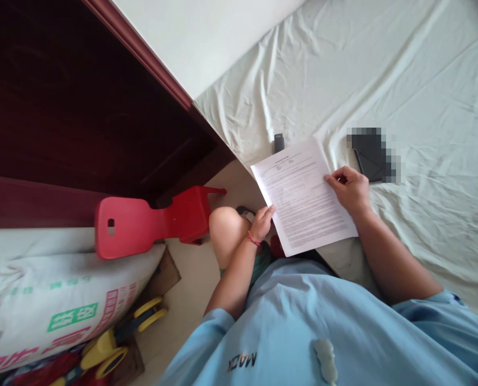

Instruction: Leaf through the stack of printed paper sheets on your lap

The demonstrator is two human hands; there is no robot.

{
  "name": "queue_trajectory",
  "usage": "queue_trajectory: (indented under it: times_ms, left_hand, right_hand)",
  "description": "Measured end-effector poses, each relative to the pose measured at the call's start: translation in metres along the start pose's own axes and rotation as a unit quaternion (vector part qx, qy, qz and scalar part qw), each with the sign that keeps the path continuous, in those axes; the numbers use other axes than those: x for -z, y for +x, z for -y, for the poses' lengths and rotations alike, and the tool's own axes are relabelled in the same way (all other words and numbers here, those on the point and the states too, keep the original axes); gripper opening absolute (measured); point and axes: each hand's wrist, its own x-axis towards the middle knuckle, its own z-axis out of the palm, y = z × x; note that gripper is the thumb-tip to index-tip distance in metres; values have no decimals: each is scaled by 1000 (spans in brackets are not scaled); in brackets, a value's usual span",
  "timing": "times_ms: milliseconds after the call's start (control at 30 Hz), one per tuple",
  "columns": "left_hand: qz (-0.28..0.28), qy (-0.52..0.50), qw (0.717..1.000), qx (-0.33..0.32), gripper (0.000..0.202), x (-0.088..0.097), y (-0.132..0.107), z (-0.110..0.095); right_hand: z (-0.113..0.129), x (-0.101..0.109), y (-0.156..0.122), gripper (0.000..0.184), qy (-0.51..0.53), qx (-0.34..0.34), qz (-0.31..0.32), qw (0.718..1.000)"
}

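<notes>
A printed sheet of paper [303,195] lies tilted over the edge of a bed, dense text facing up. My left hand [262,222] pinches its lower left edge; a red band circles that wrist. My right hand [350,188] holds the sheet's right edge, thumb on top. My bare knee [226,230] sits just left of the paper.
A pale wrinkled bedsheet [403,80] fills the right side. A small dark object [278,142] and a dark flat item [369,155] lie on it near the paper. A red plastic chair [150,220], a printed sack [61,305], a yellow toy [118,338] and dark wooden furniture [81,107] stand left.
</notes>
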Motion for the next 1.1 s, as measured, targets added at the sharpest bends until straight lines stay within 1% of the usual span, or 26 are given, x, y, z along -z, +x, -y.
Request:
queue_trajectory:
  times_ms: [100,233,333,433,533,600,633,667,733,800,867,900,933,967,1033,1100]
  left_hand:
    - [31,-22,998,43,62,0,0,2]
    - [81,-6,995,58,74,0,2,3]
    - [95,-31,992,77,77,-2,2,2]
    - [98,-50,990,90,78,-3,1,0]
    - [106,-57,989,83,77,-3,0,-1]
    - [113,-58,989,75,76,-3,0,-1]
    - [115,-58,989,72,76,-3,0,-1]
    - [116,-58,989,70,76,-3,0,-1]
    - [120,-57,989,67,75,-3,0,-1]
    - [121,-52,989,64,74,-3,0,0]
    - [120,-44,990,65,75,-2,1,2]
    - [117,-39,990,67,76,-2,2,3]
    - [115,-34,990,70,76,-2,2,4]
    - [116,-29,990,73,77,-2,3,4]
    - [116,-28,990,78,78,-3,4,5]
    - [112,-36,990,79,79,-5,3,3]
  right_hand:
    - [-3,5,1,23,-34,30,12,999]
    - [3,9,-3,23,-119,95,0,988]
    - [13,8,-8,24,-172,106,-24,979]
    - [24,9,-12,23,-199,120,-33,972]
    - [40,17,-19,22,-211,164,-40,963]
    - [54,26,-25,20,-194,185,-23,963]
    - [61,31,-29,20,-172,191,2,966]
    - [67,36,-31,21,-138,194,42,970]
    - [75,45,-34,27,-36,170,149,973]
    - [74,51,-30,43,74,95,238,964]
    - [65,52,-22,54,134,1,278,951]
    - [60,51,-17,54,132,-37,289,947]
    - [54,50,-13,52,108,-61,303,945]
    - [50,49,-11,49,69,-68,324,941]
    - [47,47,-9,41,-15,-38,388,921]
    - [50,43,-14,42,-45,17,454,890]
